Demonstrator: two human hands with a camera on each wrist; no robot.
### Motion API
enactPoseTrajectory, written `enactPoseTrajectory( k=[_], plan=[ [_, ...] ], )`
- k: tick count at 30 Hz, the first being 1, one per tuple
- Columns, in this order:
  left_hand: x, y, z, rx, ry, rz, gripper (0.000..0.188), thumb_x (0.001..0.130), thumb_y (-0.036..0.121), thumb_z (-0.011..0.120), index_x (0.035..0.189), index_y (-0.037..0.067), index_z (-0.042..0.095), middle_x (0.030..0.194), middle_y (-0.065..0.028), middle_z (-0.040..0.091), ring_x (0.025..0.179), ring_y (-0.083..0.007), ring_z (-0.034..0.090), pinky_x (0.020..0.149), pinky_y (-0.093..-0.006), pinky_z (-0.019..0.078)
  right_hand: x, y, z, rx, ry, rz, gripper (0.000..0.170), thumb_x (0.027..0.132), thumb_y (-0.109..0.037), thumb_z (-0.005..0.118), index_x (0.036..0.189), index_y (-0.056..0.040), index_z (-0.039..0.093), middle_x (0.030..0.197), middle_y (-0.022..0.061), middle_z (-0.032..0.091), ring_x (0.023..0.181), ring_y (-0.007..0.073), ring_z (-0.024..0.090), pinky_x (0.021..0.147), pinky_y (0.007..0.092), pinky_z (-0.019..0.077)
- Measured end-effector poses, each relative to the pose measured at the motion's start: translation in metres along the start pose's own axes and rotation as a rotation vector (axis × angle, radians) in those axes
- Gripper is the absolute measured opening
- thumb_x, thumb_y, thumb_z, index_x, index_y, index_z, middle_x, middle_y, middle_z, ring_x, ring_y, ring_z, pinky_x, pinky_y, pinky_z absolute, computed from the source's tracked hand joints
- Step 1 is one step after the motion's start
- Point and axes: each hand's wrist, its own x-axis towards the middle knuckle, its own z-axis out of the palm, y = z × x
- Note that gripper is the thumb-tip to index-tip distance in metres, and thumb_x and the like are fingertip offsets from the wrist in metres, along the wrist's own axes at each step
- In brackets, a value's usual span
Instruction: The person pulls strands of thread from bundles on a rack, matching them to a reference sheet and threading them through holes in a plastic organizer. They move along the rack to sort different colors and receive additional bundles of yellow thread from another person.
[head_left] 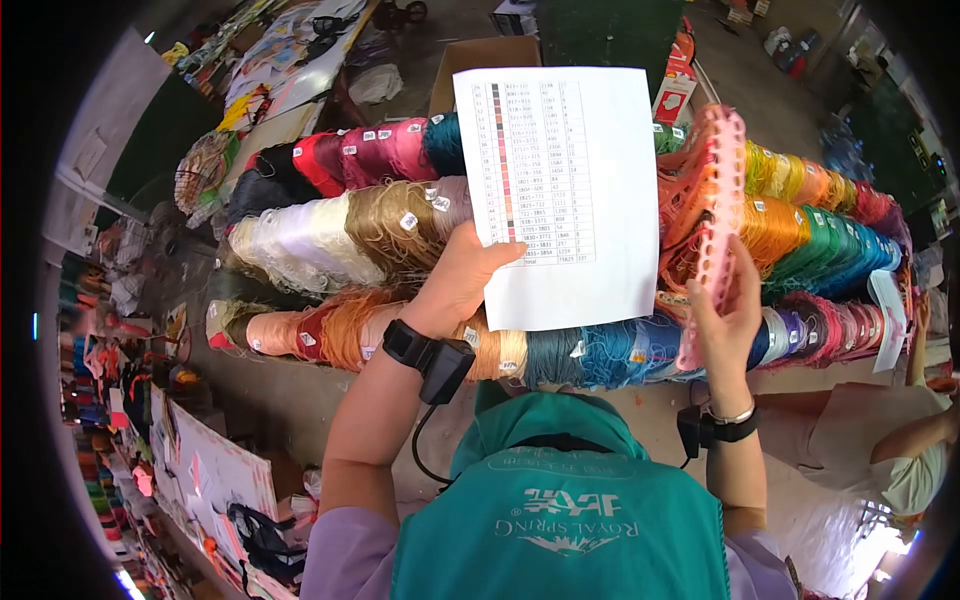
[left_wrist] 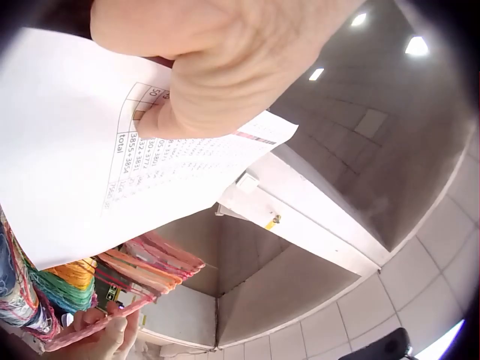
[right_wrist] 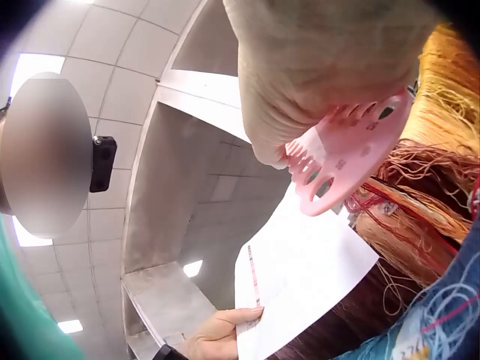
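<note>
My left hand [head_left: 462,278] grips a white printed sheet [head_left: 600,290] by its lower left side, thumb on the front near the last table rows. The sheet's table has number pairs and a column of colour swatches; in the left wrist view the thumb [left_wrist: 161,120] lies just above the word "total". My right hand [head_left: 735,315] holds a long pink plastic thread holder [head_left: 728,180] with holes along its edges, standing lengthwise beside the sheet. Pink and orange threads [head_left: 682,190] hang from its left side. The right wrist view shows the holder [right_wrist: 352,157] under the curled fingers.
Rows of coloured thread skeins with small number tags, such as gold-brown ones [head_left: 385,225] and green ones [head_left: 815,240], lie across in front. A cardboard box [head_left: 480,60] stands behind the sheet. Another person [head_left: 870,430] is at the right. A cluttered board [head_left: 215,450] lies lower left.
</note>
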Motion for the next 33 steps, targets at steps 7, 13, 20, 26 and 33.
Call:
enactPoseTrajectory(
  k=[7,13,20,26,33],
  plan=[
    [0.009,-0.021,-0.008,0.079,0.009,-0.125,0.043,0.089,-0.007,0.058,0.132,-0.008,0.054,0.129,-0.0154,0.063,0.112,-0.0216,0.064,0.098,-0.034,0.0516,-0.018,0.01,0.031,-0.164,-0.097,-0.059,0.069,0.078,-0.012,0.08,0.139,-0.0011,0.05,0.117,0.0164,0.058,0.106,0.0278,0.059,0.092,0.0367,0.0491],
    [0.01,-0.027,-0.01,0.089,-0.033,-0.12,0.042,0.091,-0.005,0.057,0.133,-0.008,0.054,0.127,-0.0146,0.064,0.111,-0.0208,0.064,0.096,-0.0332,0.0526,-0.021,0.009,0.049,-0.396,-0.29,-0.055,0.065,0.082,-0.023,0.078,0.139,-0.0029,0.052,0.123,0.0199,0.057,0.105,0.0342,0.061,0.088,0.0389,0.052],
    [-0.008,-0.02,-0.008,0.023,-0.046,-0.078,0.044,0.094,0.0,0.058,0.136,-0.007,0.049,0.129,-0.0147,0.062,0.114,-0.0197,0.063,0.099,-0.0324,0.0508,-0.015,0.015,0.038,-0.346,-0.237,-0.089,0.055,0.086,-0.019,0.073,0.136,-0.0032,0.055,0.127,0.0199,0.056,0.112,0.0345,0.061,0.093,0.0397,0.0509],
    [-0.037,-0.008,-0.025,0.059,0.085,-0.076,0.04,0.1,0.009,0.056,0.137,-0.005,0.047,0.13,-0.0156,0.061,0.12,-0.0213,0.06,0.102,-0.0337,0.0492,-0.01,0.008,0.034,-0.266,-0.235,-0.059,0.049,0.086,-0.013,0.072,0.132,-0.0039,0.058,0.125,0.0189,0.057,0.106,0.0328,0.062,0.09,0.0384,0.0522],
    [-0.056,-0.008,-0.03,0.097,0.203,-0.066,0.041,0.101,0.012,0.056,0.137,-0.005,0.045,0.128,-0.0172,0.062,0.118,-0.0222,0.061,0.102,-0.0333,0.0502,0.0,0.01,0.025,-0.216,-0.235,-0.099,0.042,0.085,-0.007,0.071,0.125,-0.003,0.062,0.123,0.0166,0.058,0.096,0.0276,0.065,0.084,0.0346,0.0541]
  ],
)
